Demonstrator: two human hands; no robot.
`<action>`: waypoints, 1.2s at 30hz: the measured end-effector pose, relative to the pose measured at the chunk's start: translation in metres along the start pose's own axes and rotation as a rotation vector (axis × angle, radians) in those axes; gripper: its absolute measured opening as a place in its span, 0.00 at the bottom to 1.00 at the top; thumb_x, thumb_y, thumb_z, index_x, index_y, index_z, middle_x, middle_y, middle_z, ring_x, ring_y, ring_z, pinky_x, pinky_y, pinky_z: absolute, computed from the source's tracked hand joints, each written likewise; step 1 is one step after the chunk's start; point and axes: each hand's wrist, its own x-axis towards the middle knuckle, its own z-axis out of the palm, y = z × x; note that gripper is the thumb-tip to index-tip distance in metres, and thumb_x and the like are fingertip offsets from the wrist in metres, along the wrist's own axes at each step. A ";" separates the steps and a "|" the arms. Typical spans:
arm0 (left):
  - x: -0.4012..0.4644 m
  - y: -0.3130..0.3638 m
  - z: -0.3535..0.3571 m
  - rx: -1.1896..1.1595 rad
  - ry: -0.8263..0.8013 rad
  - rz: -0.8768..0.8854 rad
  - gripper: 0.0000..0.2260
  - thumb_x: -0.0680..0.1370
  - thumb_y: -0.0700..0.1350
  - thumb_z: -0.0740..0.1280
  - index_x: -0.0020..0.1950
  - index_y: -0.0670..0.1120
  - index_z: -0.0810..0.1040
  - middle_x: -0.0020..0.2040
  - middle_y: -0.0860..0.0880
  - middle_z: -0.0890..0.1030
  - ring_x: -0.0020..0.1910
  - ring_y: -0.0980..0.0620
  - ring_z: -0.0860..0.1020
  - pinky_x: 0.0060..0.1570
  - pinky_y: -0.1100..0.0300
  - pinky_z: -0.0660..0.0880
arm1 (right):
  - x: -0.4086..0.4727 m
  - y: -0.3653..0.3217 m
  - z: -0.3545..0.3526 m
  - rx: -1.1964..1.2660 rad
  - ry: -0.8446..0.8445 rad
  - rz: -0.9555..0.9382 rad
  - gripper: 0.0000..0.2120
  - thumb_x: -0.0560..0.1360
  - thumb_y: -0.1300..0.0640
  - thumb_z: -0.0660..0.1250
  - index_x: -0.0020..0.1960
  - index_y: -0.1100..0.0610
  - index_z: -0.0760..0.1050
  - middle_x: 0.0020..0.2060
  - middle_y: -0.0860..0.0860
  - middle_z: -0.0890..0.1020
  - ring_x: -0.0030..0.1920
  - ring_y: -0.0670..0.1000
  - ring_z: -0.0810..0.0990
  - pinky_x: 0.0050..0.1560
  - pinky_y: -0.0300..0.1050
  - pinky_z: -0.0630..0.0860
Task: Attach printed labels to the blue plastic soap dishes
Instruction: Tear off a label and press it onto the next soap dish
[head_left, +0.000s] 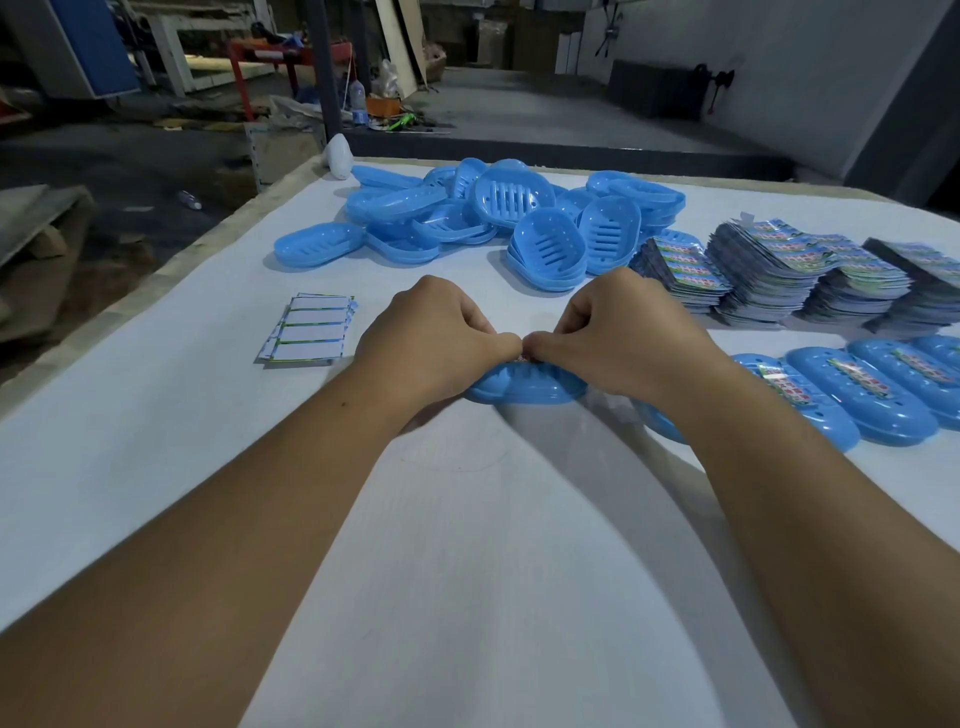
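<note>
Both hands, left (436, 338) and right (618, 338), pinch a label (521, 358) onto a dish (524, 387) lying on the surface (467, 519) before them. Uneven thumb pressure could set it crooked or creased.

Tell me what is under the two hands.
A blue soap dish lies on the white table under the left hand and right hand. A label sliver shows; the rest is covered.
</note>
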 end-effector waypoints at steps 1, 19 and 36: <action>0.000 0.000 0.000 0.013 0.005 0.008 0.13 0.63 0.61 0.75 0.33 0.52 0.83 0.32 0.57 0.82 0.38 0.57 0.81 0.40 0.57 0.78 | 0.000 0.000 0.000 -0.015 0.002 0.002 0.17 0.66 0.38 0.75 0.31 0.51 0.80 0.29 0.45 0.81 0.35 0.48 0.79 0.33 0.44 0.73; 0.007 -0.007 -0.005 -0.218 0.121 -0.037 0.12 0.73 0.61 0.71 0.42 0.54 0.77 0.36 0.54 0.79 0.33 0.54 0.77 0.33 0.58 0.70 | 0.004 0.014 -0.012 0.188 0.087 0.017 0.21 0.77 0.42 0.67 0.34 0.56 0.73 0.24 0.45 0.75 0.30 0.50 0.72 0.31 0.44 0.66; 0.007 -0.007 -0.007 -0.117 0.223 0.077 0.10 0.76 0.59 0.68 0.42 0.54 0.76 0.33 0.54 0.78 0.37 0.51 0.78 0.43 0.52 0.76 | -0.008 -0.002 0.003 0.053 -0.223 -0.322 0.26 0.68 0.39 0.69 0.67 0.38 0.75 0.58 0.38 0.79 0.49 0.40 0.77 0.50 0.36 0.71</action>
